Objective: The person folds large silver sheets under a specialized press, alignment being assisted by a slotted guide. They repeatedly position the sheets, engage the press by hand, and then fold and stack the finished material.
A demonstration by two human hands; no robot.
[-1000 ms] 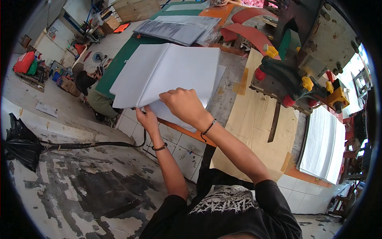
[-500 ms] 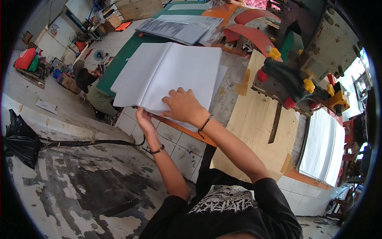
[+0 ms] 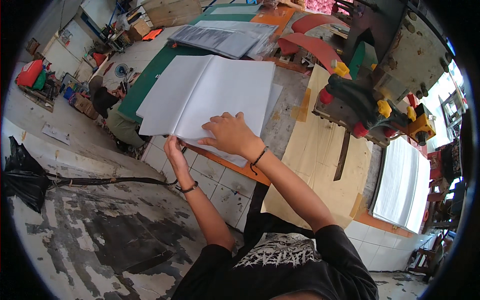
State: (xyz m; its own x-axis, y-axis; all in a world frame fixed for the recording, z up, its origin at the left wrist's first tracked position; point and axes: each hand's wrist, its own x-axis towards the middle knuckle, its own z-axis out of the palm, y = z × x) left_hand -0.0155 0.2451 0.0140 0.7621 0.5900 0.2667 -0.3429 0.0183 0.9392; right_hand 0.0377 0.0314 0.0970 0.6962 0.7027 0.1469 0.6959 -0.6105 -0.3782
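A stack of large white sheets (image 3: 232, 87) lies on the bench, with a crease running across it from near to far. At the near end of that crease, my left hand (image 3: 176, 152) grips the edge of the sheets, its fingertips partly hidden at the paper. My right hand (image 3: 230, 132) rests on the near part of the right-hand half, palm down, with fingers apart. Other sheets stick out slightly beneath the stack on its right side.
Plastic-wrapped sheets (image 3: 220, 40) lie beyond on a green mat (image 3: 145, 92). To the right are a tan board (image 3: 295, 170), a machine with yellow knobs (image 3: 362, 102) and another white paper stack (image 3: 402, 185). A person (image 3: 117, 117) crouches left of the bench.
The whole view has shifted slightly to the left. Both hands stay at nearly the same places on the sheets, with the left fingers a little straighter at the crease.
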